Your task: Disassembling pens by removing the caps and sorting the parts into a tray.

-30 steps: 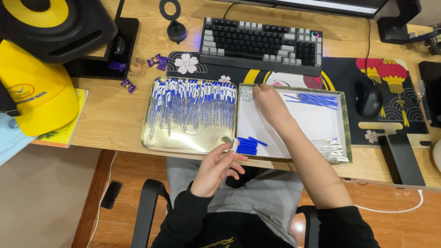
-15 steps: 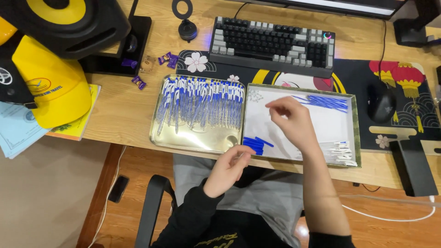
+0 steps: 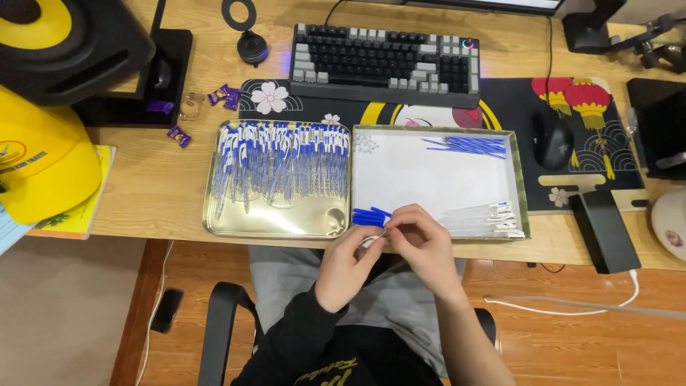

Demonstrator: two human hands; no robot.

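Both hands meet at the desk's front edge, left hand and right hand pinched narrowly around one small pen part.

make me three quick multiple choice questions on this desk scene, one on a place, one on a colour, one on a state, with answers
1. Where do the assembled pens lie?
A. in the gold tray left of the white tray
B. on the keyboard
C. on the floor

2. What colour is the cap at the left edge?
A. red
B. yellow
C. green

3. How are the two hands placed?
A. far apart on the desk
B. one on the mouse
C. together at the desk's front edge on a small part

Answers:
1 A, the gold tray is full of them.
2 B, the cap is yellow.
3 C, left hand and right hand meet beside the white tray.
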